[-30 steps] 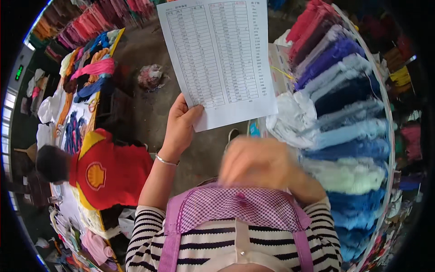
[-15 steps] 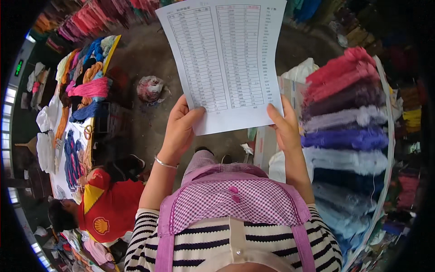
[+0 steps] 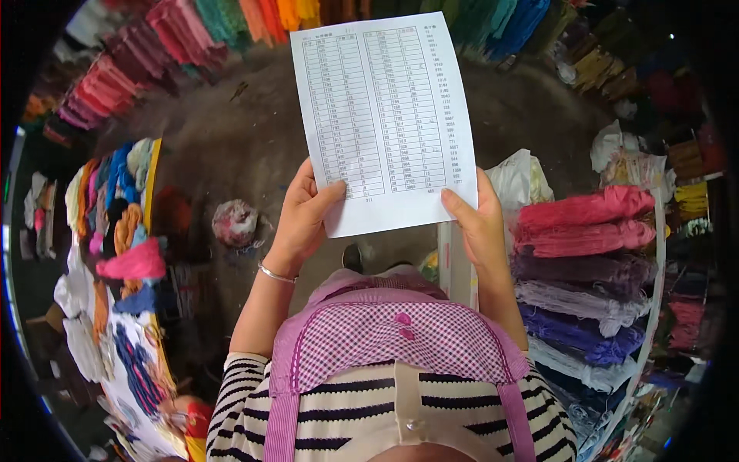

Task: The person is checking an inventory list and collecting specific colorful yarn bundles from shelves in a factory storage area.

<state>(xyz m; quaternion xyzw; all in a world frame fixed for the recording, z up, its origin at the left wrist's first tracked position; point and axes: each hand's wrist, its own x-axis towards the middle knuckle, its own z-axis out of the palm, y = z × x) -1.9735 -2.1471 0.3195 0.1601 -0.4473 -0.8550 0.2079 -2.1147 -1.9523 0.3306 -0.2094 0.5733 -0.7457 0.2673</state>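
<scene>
A white sheet of paper, printed with tables of rows and columns, is held up in front of me. My left hand grips its lower left corner, thumb on the front and the other fingers mostly hidden behind. At the lower right corner my right hand pinches the sheet in the same way. The paper leans slightly, its top tipped to the left. A silver bangle circles my left wrist.
Skeins of coloured yarn hang in a row on the right. More skeins lie on a table at left, a person in red beside it. A bundle of scraps lies on the floor; yarn racks stand at the back.
My view has moved forward: the right-hand yarn and left table sit lower, and the back racks show more. The person in red has slid toward the lower edge. Both hands keep the sheet.
</scene>
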